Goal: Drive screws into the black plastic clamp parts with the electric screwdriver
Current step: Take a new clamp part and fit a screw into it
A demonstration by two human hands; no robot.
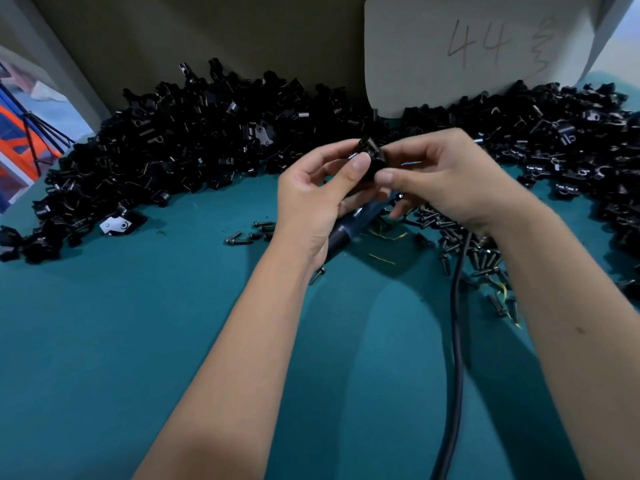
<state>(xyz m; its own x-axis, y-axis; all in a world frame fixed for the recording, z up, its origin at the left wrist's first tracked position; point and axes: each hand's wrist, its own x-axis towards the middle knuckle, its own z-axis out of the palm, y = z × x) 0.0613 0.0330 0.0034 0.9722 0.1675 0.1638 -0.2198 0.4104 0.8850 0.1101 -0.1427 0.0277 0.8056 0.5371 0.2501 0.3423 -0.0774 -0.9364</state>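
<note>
Clamp parts [194,147] heaped along table [121,341] rear, screws [460,244] right-centre, screwdriver [349,226] lying left of them.

- You look from the single head camera, forward and down onto the teal surface [104,341].
- It sits close above your forearms, facing the cardboard wall [242,36] behind.

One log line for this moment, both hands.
left hand: holds clamp part | right hand: pinches same part | electric screwdriver: under hands
</note>
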